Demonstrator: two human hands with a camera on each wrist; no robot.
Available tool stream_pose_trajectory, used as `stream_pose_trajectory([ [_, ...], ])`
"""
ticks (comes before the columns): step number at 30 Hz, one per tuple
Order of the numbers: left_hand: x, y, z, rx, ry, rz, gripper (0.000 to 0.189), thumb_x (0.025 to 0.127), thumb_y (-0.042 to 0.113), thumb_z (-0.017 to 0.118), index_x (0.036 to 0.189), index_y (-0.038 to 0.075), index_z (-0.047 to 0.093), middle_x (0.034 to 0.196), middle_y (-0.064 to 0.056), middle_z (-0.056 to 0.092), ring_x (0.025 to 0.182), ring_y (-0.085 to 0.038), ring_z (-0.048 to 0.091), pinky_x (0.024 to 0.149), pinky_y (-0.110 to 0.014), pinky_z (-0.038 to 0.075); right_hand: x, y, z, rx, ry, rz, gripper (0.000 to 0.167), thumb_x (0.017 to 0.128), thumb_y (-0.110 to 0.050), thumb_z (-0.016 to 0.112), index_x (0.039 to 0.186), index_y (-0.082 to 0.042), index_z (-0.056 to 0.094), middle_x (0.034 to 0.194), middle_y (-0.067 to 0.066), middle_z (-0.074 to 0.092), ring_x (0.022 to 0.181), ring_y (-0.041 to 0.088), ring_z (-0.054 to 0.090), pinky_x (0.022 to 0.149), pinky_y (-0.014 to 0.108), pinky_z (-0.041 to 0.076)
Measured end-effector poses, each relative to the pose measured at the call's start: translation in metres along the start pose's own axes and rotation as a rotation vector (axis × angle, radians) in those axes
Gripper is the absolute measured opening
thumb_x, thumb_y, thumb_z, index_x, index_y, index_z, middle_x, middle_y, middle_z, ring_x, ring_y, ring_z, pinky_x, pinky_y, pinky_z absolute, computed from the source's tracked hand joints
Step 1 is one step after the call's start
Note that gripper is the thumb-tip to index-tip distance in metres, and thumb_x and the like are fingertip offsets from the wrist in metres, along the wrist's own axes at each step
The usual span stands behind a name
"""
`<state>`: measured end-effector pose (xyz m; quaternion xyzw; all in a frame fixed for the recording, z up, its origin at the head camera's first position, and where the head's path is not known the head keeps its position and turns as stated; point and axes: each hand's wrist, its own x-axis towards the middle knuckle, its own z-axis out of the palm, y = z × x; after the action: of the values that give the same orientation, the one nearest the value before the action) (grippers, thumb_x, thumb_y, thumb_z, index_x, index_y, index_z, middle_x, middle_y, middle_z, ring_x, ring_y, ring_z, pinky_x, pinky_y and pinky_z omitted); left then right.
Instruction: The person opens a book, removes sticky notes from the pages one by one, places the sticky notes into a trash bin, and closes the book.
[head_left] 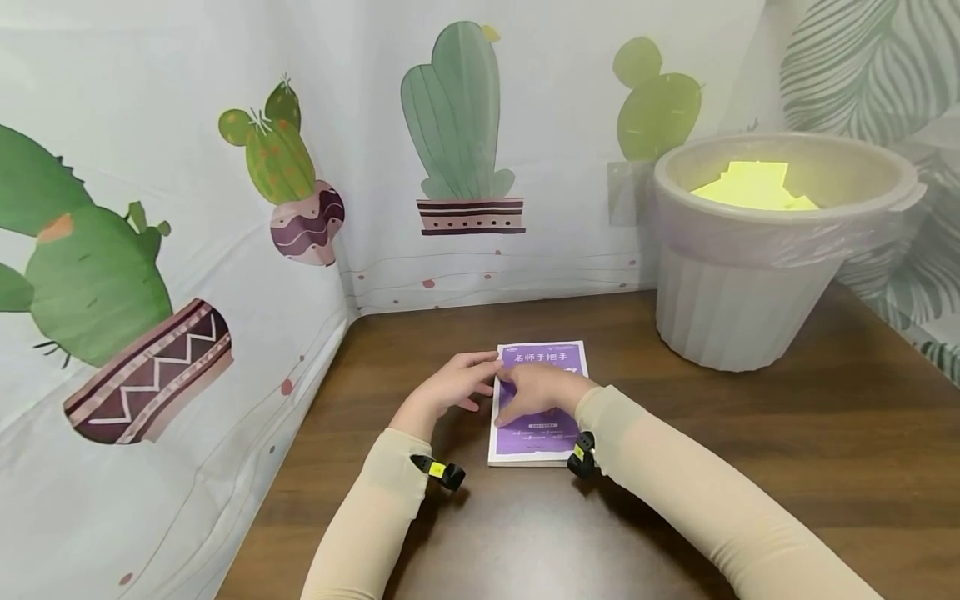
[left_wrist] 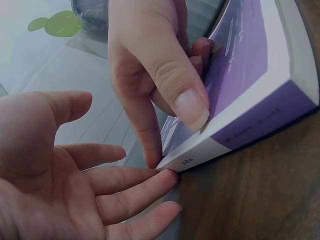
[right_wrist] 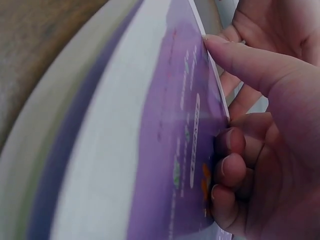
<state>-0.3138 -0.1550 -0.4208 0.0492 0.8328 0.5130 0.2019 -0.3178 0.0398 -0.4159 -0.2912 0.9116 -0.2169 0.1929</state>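
Observation:
A thick purple-and-white paperback book point(head_left: 538, 446) lies front cover up on the brown table, its spine toward my left hand. My left hand point(head_left: 459, 385) is beside the spine with fingers extended; in the left wrist view its fingertips point(left_wrist: 167, 179) meet the spine's end. Over the cover lies my right hand point(head_left: 536, 390), its thumb and index finger spread along the spine edge. In the right wrist view the other fingers point(right_wrist: 232, 170) bend loosely against the cover, gripping nothing visible. Part of the cover is hidden under this hand.
A pale ribbed bin point(head_left: 738, 308) lined with clear plastic stands at the back right of the table point(head_left: 420, 333), bright yellow pieces point(head_left: 757, 185) inside. A cactus-print curtain point(head_left: 555, 100) hangs behind and along the left side.

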Motion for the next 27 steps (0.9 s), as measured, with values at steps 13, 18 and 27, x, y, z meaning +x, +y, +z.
stream_pose_trajectory([
  [13,-0.005,0.0,-0.003,-0.019,0.017,-0.002,0.065,0.103,0.048,0.056,0.156,0.012,0.044,0.154,-0.014,0.053,0.12,-0.035,0.069,0.084,-0.053,0.061,-0.006,-0.004,0.0,-0.11,-0.003,-0.086,0.085,0.083,-0.053,0.08,0.147,-0.003,0.055,0.147,0.012,0.061,0.139,0.029,0.055,0.118,0.043,0.042],
  [18,-0.007,0.002,-0.003,-0.016,0.027,-0.025,0.068,0.102,0.049,0.057,0.157,0.012,0.041,0.152,-0.015,0.054,0.117,-0.034,0.07,0.079,-0.053,0.062,-0.017,-0.002,-0.008,-0.08,-0.061,-0.229,0.068,0.085,-0.044,0.081,0.138,-0.005,0.064,0.105,0.008,0.076,0.092,0.019,0.068,0.084,0.036,0.055],
  [27,-0.019,0.016,-0.012,0.177,0.085,0.127,0.067,0.103,0.051,0.056,0.158,0.015,0.042,0.155,-0.014,0.052,0.133,-0.034,0.061,0.103,-0.056,0.052,-0.05,0.001,-0.056,-0.179,-0.054,-0.296,0.063,0.092,-0.04,0.073,0.144,-0.007,0.059,0.143,0.012,0.064,0.134,0.029,0.059,0.114,0.046,0.045],
])
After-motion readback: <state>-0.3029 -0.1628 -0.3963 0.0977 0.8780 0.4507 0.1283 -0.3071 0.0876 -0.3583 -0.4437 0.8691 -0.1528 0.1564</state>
